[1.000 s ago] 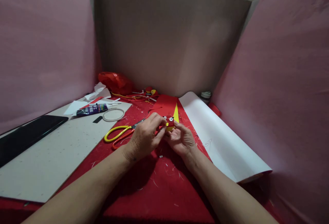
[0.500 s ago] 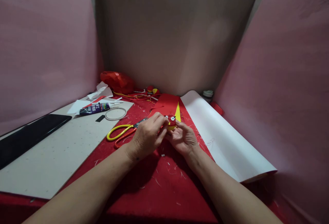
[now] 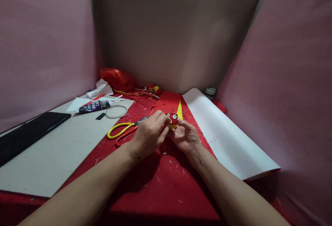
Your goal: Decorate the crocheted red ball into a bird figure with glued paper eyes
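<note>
A small red and yellow figure [image 3: 173, 119] with white and black eyes is held between both hands above the red cloth. My left hand [image 3: 151, 130] pinches at its left side, near a small yellow part, and its fingertips partly hide the figure. From the right, my right hand [image 3: 186, 135] grips the figure between thumb and fingers. Scissors [image 3: 123, 131] with one yellow and one red-orange handle lie just left of my left hand. Behind the figure are a red sheet [image 3: 168, 101] and a yellow strip [image 3: 180, 110].
On the pale board [image 3: 77, 150] at left lie a black flat object [image 3: 33, 132], a glue tube [image 3: 94, 106] and a ring [image 3: 116, 111]. A red bag [image 3: 118, 79] sits behind. A white roll [image 3: 225, 136] lies right, near a lidded container [image 3: 210, 92].
The view has shifted slightly, so the objects on the table appear a little higher. Both hands keep their hold on the figure, with hardly any finger movement.
</note>
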Demonstrator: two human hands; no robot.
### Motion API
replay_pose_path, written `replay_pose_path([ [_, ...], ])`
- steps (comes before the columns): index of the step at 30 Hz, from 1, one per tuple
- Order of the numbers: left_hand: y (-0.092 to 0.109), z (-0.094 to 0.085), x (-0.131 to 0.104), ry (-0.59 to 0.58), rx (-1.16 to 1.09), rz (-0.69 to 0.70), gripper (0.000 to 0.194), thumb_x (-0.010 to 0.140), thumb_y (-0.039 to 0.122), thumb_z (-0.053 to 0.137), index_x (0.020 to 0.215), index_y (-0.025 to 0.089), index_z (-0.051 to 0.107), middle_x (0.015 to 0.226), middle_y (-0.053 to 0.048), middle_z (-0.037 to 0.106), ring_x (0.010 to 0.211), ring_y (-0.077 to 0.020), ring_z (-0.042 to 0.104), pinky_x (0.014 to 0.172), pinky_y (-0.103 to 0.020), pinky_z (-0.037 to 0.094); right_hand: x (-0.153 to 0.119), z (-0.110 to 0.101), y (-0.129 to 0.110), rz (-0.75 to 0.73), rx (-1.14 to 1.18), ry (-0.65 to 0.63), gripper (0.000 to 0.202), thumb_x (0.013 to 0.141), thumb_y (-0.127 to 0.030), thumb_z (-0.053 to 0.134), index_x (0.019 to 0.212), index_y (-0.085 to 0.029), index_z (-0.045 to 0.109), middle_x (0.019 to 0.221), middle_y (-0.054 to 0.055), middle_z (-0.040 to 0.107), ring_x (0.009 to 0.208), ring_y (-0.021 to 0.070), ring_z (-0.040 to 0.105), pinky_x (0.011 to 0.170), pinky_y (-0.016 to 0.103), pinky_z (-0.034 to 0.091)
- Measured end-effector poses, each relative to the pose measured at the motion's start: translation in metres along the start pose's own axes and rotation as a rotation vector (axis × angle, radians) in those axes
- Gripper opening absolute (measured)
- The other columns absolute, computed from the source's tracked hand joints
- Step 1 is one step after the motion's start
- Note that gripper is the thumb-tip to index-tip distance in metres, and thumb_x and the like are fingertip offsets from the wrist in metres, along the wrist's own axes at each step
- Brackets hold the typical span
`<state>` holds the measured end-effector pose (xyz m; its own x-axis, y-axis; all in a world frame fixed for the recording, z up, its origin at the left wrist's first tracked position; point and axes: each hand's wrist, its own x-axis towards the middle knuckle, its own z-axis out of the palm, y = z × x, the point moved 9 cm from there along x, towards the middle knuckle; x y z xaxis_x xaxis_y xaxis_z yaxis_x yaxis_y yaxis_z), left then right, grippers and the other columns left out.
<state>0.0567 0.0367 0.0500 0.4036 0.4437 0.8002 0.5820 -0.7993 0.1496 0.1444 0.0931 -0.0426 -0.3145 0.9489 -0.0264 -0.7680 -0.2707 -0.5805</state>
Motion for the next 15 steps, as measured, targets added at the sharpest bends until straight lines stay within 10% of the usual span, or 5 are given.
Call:
replay_pose_path([
  [15, -0.0021, 0.0041, -0.0009, -0.015, 0.002, -0.037, 0.006, 0.086, 0.009, 0.049, 0.084, 0.014, 0.053, 0.078, -0.004, 0.055, 0.070, -0.0161, 0.055, 0.065, -0.029, 0.047, 0.0018, -0.0032, 0.0009, 0.001, -0.033, 0.010, 0.020, 0.064, -0.016, 0.070, 0.084, -0.014, 0.067, 0.080, 0.005, 0.069, 0.070, 0.0163, 0.058, 0.073, 0.031, 0.048],
])
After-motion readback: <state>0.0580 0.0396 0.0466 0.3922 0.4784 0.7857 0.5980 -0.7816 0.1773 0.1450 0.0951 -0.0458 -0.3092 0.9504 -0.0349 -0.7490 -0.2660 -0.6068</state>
